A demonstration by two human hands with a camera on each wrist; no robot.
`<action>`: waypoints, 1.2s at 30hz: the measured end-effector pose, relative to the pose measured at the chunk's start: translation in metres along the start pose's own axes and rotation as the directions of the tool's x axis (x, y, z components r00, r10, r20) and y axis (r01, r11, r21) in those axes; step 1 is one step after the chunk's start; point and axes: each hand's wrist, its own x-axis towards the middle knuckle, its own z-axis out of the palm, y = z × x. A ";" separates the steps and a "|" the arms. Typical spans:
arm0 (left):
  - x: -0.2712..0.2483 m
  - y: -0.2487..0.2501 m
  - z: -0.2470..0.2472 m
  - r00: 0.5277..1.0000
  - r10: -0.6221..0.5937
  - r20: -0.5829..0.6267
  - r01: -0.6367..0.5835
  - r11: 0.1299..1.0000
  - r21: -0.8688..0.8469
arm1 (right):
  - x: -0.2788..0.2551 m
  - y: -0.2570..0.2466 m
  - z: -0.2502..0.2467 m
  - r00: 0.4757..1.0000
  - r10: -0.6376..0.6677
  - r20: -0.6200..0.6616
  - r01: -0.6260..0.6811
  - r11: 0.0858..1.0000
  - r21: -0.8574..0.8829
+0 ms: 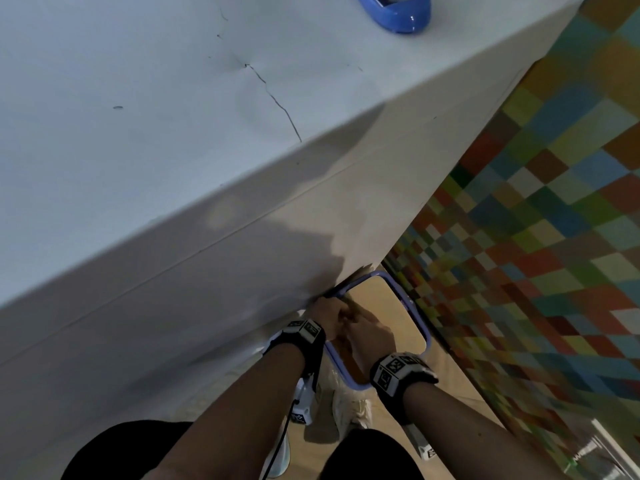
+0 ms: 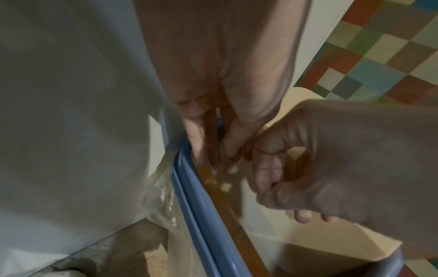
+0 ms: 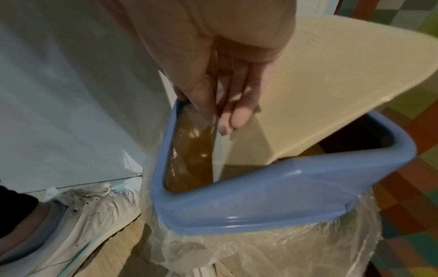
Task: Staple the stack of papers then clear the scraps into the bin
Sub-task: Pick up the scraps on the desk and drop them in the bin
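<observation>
A bin with a blue rim [image 1: 420, 320] [image 3: 260, 196] and a clear liner stands on the floor against the side of the white-covered table [image 1: 138, 98]. Both hands hang over its near corner. My left hand [image 1: 329, 313] [image 2: 213, 150] points straight fingers down just inside the rim [image 2: 189, 187]. A few small white scraps [image 2: 232, 169] are in the air below those fingers. My right hand [image 1: 370, 330] [image 3: 225, 112] is beside it, its fingers [image 2: 267, 165] touching the left fingertips and holding nothing I can see. The blue stapler [image 1: 398, 12] lies on the table's far edge. The paper stack is out of view.
The bin's cream lid [image 3: 331, 84] is tipped up on the far side. Liner plastic [image 3: 284, 249] spills over the outside. My white shoe [image 3: 90, 215] stands left of the bin. A multicoloured checked floor [image 1: 554, 202] lies to the right.
</observation>
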 end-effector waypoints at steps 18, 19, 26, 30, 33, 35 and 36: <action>-0.132 0.065 -0.080 0.987 0.069 -0.144 -0.067 0.998 0.020 | -0.103 -0.009 -0.179 0.992 -0.120 0.044 0.091 0.906 0.413; -0.152 0.073 -0.087 0.985 0.090 -0.146 -0.081 0.995 0.062 | -0.124 -0.016 -0.207 0.990 -0.137 -0.046 0.143 0.887 0.439; -0.293 0.102 -0.126 0.935 0.183 -0.304 -0.162 0.983 0.092 | -0.217 -0.147 -0.334 0.737 -0.253 -0.627 0.560 0.747 0.358; -0.357 0.093 -0.142 0.889 0.162 -0.429 -0.126 0.986 0.110 | -0.187 -0.225 -0.331 0.733 -0.485 -0.478 0.547 0.837 -0.012; -0.389 0.070 -0.149 0.849 0.169 -0.501 -0.131 0.985 0.112 | -0.167 -0.262 -0.332 0.792 -0.482 -0.375 0.470 0.873 -0.131; -0.405 0.053 -0.152 0.835 0.166 -0.524 -0.114 0.985 0.130 | -0.165 -0.278 -0.332 0.814 -0.471 -0.339 0.429 0.882 -0.194; -0.413 0.045 -0.153 0.832 0.157 -0.532 -0.106 0.986 0.126 | -0.165 -0.283 -0.331 0.818 -0.470 -0.331 0.408 0.880 -0.242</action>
